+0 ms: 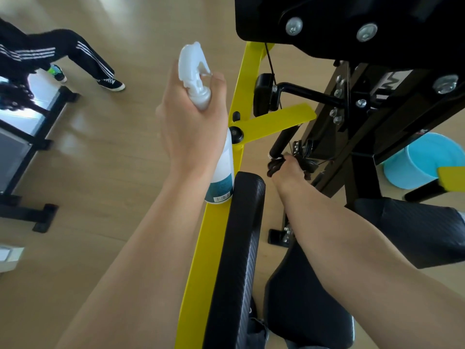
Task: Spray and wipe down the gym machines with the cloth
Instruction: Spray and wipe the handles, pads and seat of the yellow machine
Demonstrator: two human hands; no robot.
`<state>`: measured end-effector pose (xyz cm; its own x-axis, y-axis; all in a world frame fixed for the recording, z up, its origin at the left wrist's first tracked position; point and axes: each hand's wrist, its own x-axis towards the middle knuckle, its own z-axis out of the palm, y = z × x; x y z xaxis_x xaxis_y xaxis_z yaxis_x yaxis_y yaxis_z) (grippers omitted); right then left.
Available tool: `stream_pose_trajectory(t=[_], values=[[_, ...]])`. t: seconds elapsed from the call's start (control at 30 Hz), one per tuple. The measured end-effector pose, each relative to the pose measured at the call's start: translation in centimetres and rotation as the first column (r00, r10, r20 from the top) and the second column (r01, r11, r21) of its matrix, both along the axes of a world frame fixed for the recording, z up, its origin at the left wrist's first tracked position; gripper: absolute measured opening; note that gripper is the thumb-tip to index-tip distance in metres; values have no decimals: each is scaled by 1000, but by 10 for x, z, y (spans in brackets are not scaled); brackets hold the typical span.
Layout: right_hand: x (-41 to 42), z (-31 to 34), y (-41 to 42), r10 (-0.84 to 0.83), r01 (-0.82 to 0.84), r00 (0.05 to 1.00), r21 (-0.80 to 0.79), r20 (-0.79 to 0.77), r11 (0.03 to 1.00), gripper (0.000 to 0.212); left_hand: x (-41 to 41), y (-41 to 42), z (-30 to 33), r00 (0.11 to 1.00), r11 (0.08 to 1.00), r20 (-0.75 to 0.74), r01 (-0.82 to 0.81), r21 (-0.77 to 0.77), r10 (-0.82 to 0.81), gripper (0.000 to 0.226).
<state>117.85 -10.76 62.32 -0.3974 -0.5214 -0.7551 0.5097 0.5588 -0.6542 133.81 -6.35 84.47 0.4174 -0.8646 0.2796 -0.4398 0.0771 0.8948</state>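
A head-worn camera looks down over a yellow and black gym machine (247, 79) on a pale wood floor (113, 159). The left hand (191, 127) is raised in the middle of the view, gripping a white spray bottle (196, 74) around its neck, with fingers curled by the trigger; the bottle hangs down in front of the yellow frame bar, its teal label (221, 185) just beside a black pad (239, 248). The right hand (286, 172) reaches farther in, low among the machine's black parts, holding a dark cloth (274, 166) against the end of a black bar (283, 142). Its fingers are hidden, so how they lie cannot be told. A blue bucket (425, 159) sits on the floor at the far right, behind the black frame. At the far left another person's legs (83, 59) in striped black trousers stand near a low black rack (32, 137).
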Motion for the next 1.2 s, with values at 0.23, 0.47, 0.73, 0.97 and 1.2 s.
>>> stream_pose_trajectory(t=[0.23, 0.47, 0.73, 0.97, 1.2], values=[[8, 41, 21, -195, 194, 965, 26, 176, 981, 50, -12, 23, 10, 965, 993, 234, 119, 26, -122, 34], [-21, 158, 68, 61, 47, 910, -246, 411, 968, 46, -28, 61, 52, 861, 963, 432, 258, 81, -268, 36], [-117, 227, 147, 147, 177, 871, -579, 468, 796, 57, -78, 124, 93, 805, 829, 231, 483, 283, -547, 45], [-182, 222, 204, 13, 257, 885, -511, 465, 820, 34, -146, 195, 34, 807, 732, 77, 486, 478, -586, 24], [-234, 205, 245, -4, 276, 859, -458, 511, 845, 40, -176, 230, -18, 867, 713, 89, 339, 613, -490, 36]])
